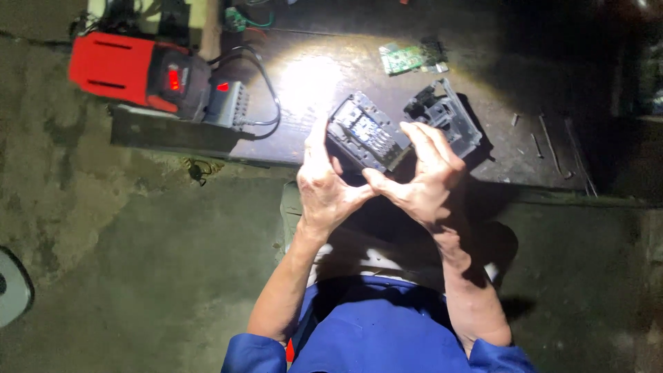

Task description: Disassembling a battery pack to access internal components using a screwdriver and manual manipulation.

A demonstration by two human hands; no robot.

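Centre frame, a left hand (323, 181) and right hand (423, 178) both grip an opened dark electronic module (364, 132), fingers closed on its edges; its removed casing (447, 114) and green circuit board (404, 58) lie upper right, so disassembly looks well advanced, reassembly not begun

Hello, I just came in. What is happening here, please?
A person in blue sleeves holds a dark electronic module up in both hands, the left hand on one side and the right hand on the other, under a bright light. On the dark work board beyond lie a grey plastic housing, a green circuit board, some thin metal rods and a red device with a cable.
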